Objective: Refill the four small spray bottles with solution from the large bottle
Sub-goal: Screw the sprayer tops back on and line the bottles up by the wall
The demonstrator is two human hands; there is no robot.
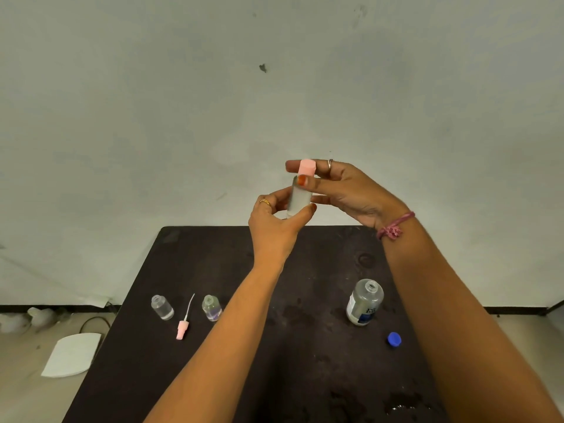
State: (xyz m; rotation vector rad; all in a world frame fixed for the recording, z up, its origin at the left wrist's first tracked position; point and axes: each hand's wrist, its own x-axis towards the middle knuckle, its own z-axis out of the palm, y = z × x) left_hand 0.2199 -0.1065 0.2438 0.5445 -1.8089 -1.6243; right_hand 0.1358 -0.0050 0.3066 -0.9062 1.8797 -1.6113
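- The small spray bottle (299, 200) is held upright in the air above the far edge of the tabletop (305, 361), looking nearly full of clear liquid.
- The left hand (276, 221) has its grip clamped round the bottle's lower body.
- The right hand (341, 190) pinches the pink spray cap (304, 167) on the bottle's neck; this looks like capping a filled bottle.
- Risk: a crooked cap could cross-thread and leak, and squeezing the body could push liquid out at the neck.
- On the tabletop stand two open small bottles (162, 307) (211, 308), with a loose pink sprayer (183, 328) lying between them.
- The large bottle (364, 302) stands uncapped under the right forearm, its blue cap (394, 340) nearby; a lowered arm could knock it over.
- I see only three small bottles.
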